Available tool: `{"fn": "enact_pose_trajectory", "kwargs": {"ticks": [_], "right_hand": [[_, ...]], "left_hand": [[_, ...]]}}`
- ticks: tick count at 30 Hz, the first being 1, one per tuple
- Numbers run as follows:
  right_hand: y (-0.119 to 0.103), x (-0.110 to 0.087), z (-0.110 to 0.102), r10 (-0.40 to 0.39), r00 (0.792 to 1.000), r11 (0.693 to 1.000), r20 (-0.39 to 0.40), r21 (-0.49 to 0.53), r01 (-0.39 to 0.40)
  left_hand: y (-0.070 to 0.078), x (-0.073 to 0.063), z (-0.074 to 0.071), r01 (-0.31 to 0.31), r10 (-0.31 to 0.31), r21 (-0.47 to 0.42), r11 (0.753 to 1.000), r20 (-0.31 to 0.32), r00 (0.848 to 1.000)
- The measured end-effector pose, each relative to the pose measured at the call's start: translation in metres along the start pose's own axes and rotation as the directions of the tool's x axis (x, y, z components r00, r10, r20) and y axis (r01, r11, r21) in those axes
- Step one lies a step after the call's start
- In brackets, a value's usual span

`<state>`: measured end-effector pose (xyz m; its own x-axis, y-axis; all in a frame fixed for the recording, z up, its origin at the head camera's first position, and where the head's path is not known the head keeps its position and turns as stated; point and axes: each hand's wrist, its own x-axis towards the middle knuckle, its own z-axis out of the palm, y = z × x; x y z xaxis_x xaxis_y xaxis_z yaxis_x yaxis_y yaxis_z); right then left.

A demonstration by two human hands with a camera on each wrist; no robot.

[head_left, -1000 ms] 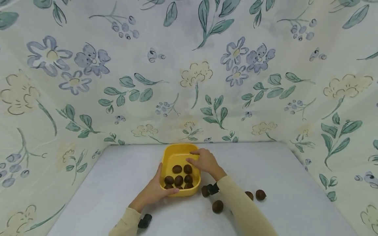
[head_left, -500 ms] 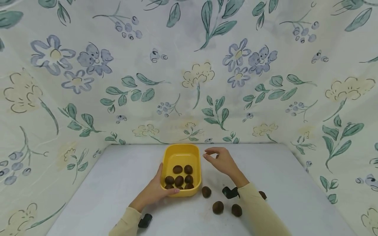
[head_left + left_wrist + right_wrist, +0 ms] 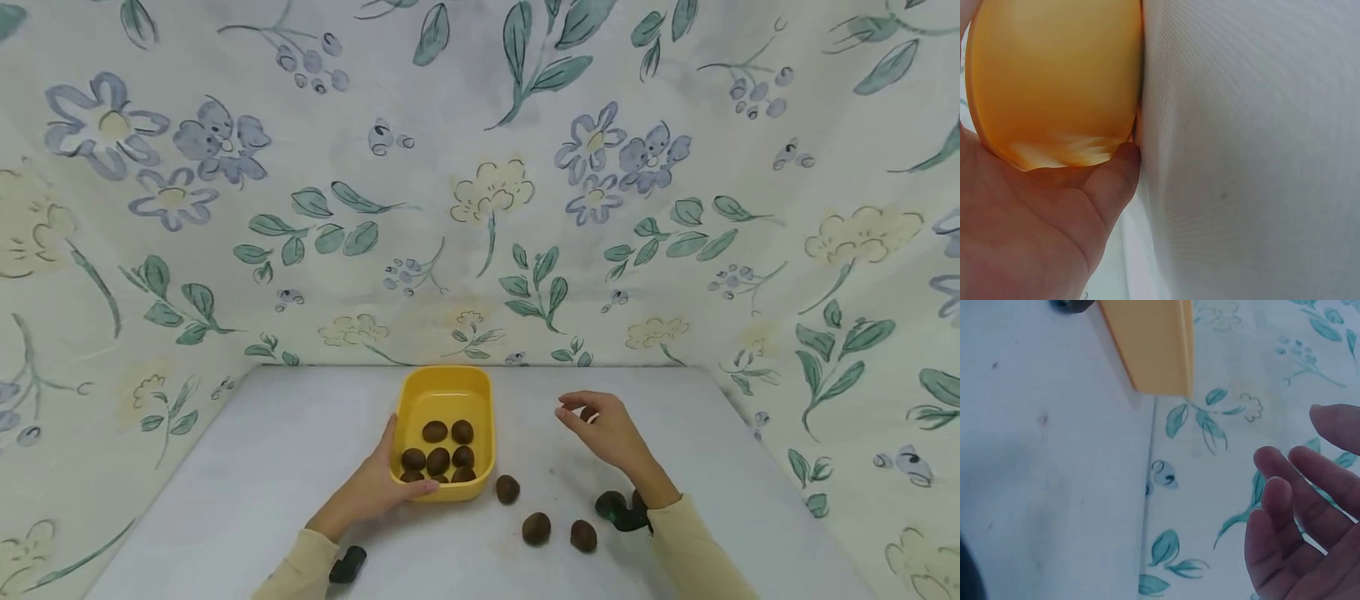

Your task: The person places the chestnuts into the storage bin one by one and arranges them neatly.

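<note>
In the head view my left hand grips the near left corner of a yellow box, its thumb over the front rim. Several chestnuts lie in the box, bunched toward its near end. My right hand is raised right of the box, its fingers loosely bent. The right wrist view shows nothing between the thumb and fingers. From the head view a dark brown patch appears in that gap; I cannot tell what it is. Loose chestnuts lie on the table before the right hand.
The white table ends against a floral cloth at the back and sides. A black wrist camera below the right hand partly covers one dark round thing beside it. Another black wrist camera is under the left wrist.
My right hand has come out from over the box and moved right, away from it. The left hand still grips the box, whose chestnuts look unchanged. The view has shifted slightly.
</note>
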<state>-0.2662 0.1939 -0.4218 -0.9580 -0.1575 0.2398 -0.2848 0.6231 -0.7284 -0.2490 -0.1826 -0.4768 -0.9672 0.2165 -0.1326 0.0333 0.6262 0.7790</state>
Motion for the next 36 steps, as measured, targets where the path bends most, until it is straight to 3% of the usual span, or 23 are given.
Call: {"fn": "enact_pose_trajectory", "kwargs": {"ticks": [8, 15, 29, 36], "right_hand": [[0.022, -0.018, -0.026, 0.033, 0.999, 0.997, 0.005, -0.072, -0.032], [0.042, -0.039, -0.038, 0.061, 0.998, 0.993, -0.010, -0.105, -0.062], [0.072, -0.085, -0.043, 0.173, 0.980, 0.983, 0.100, -0.085, -0.165], [0.080, -0.095, -0.049, 0.245, 0.958, 0.968, 0.149, -0.094, -0.233]], "left_hand": [[0.004, 0.009, 0.005, 0.003, -0.003, -0.036, 0.999, -0.002, 1.000], [0.005, 0.009, 0.005, -0.002, 0.002, -0.024, 1.000, -0.006, 1.000], [-0.002, -0.004, -0.001, 0.013, -0.013, 0.001, 1.000, 0.025, 1.000], [0.001, 0.000, 0.000, 0.002, -0.002, -0.023, 1.000, 0.023, 1.000]]}}
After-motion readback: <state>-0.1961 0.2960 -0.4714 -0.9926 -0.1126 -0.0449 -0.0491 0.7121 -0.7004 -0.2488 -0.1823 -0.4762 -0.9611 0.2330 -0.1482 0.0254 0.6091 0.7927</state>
